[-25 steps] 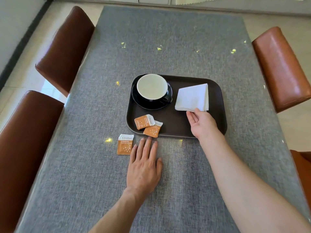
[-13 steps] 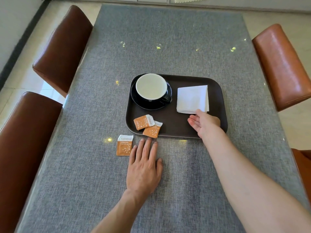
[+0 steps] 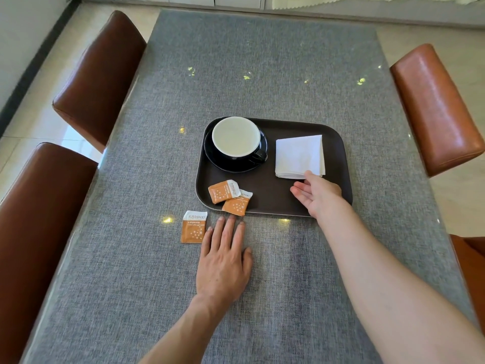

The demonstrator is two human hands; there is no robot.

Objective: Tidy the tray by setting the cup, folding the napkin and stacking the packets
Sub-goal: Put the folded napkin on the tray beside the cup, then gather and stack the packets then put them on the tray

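Observation:
A dark brown tray (image 3: 338, 158) lies mid-table. At its back left a black cup (image 3: 236, 137) with a pale inside stands on a black saucer (image 3: 225, 165). A folded white napkin (image 3: 299, 156) lies flat at the tray's right. Two orange packets (image 3: 224, 191) (image 3: 237, 204) overlap at the tray's front left; the nearer one hangs over the rim. A third orange packet (image 3: 193, 227) lies on the table. My right hand (image 3: 316, 194) rests open on the tray, its thumb tip at the napkin's near edge. My left hand (image 3: 223, 258) lies flat on the table beside the third packet.
The table (image 3: 262, 74) has a grey woven cover. Two dark brown chairs (image 3: 99, 74) (image 3: 34, 232) stand along the left side and a lighter brown chair (image 3: 435, 109) at the right.
My right hand let go of the napkin's near corner and drew back a little; the napkin now lies flat and squared on the tray. My left hand stayed put.

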